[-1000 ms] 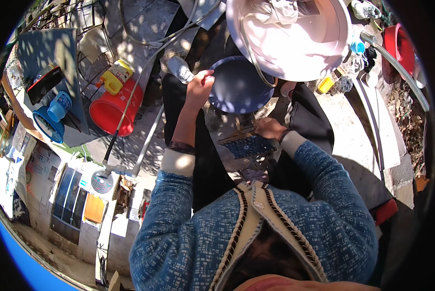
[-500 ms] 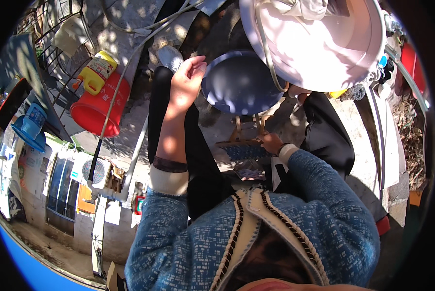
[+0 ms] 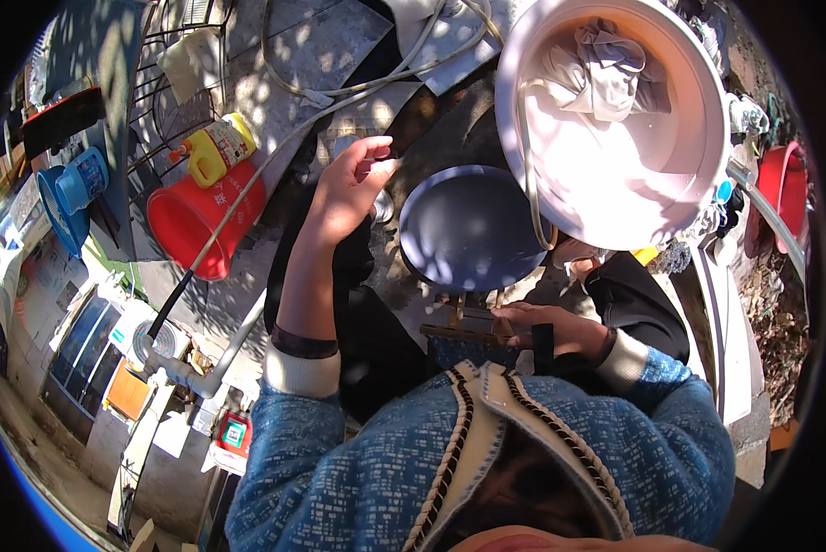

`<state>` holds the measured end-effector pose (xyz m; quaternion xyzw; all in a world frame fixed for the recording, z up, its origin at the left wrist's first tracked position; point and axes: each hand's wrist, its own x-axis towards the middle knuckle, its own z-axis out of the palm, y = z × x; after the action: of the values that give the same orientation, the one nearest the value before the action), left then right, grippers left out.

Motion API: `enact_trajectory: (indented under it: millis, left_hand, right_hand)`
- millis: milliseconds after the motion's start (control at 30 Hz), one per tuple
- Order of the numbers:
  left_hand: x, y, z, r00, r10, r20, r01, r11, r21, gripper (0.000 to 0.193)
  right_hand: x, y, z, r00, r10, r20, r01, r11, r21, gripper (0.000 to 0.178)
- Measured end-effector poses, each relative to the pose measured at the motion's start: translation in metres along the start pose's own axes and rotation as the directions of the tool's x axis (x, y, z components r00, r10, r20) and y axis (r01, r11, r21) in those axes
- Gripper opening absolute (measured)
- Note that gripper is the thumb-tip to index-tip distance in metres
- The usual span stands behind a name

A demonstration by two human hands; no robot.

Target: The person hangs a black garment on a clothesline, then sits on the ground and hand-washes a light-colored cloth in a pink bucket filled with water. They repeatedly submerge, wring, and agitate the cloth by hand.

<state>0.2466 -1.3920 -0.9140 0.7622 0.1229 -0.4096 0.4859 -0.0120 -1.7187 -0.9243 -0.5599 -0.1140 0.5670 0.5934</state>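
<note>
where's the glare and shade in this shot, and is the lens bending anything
Head view: sun glare bleaches the inside of the pale tub; head view: the left hand is mostly sunlit, the right hand shaded; head view: the fisheye curves the building at lower left, corners black.

Cloth (image 3: 606, 78) lies in the tub (image 3: 606, 189), right of the basin (image 3: 473, 228)

Surroundings, left side and far right.
Red bucket (image 3: 192, 217) at left; yellow bottle (image 3: 216, 158) immediately beside it, contact not determinable. Light blue cup (image 3: 81, 180) farther left. Red basin (image 3: 786, 184) at far right, near dry leaves (image 3: 787, 308).
</note>
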Motion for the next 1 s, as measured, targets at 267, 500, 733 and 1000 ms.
enact_trajectory:
  millis: [267,500,733,1000]
  left_hand:
    - [-0.032,0.009,-0.006,0.952,0.298,-0.076,-0.281,0.943,0.178,0.037]
    - [-0.062,0.032,0.071,0.827,0.562,0.014,-0.489,0.708,0.510,0.037]
    - [-0.131,-0.074,0.185,0.713,0.329,0.619,-0.688,0.501,0.525,0.044]
    - [-0.161,-0.123,0.178,0.819,0.401,0.411,-0.569,0.467,0.677,0.046]
  right_hand:
    - [-0.013,-0.013,-0.033,0.934,0.235,-0.270,-0.347,0.782,-0.518,0.046]
    - [-0.032,-0.019,-0.011,0.901,-0.064,-0.429,-0.317,0.577,-0.753,0.033]
    - [-0.059,0.007,0.047,0.853,-0.085,-0.514,-0.382,0.570,-0.727,0.034]
    - [-0.048,0.025,0.113,0.831,-0.137,-0.538,-0.364,0.597,-0.715,0.042]
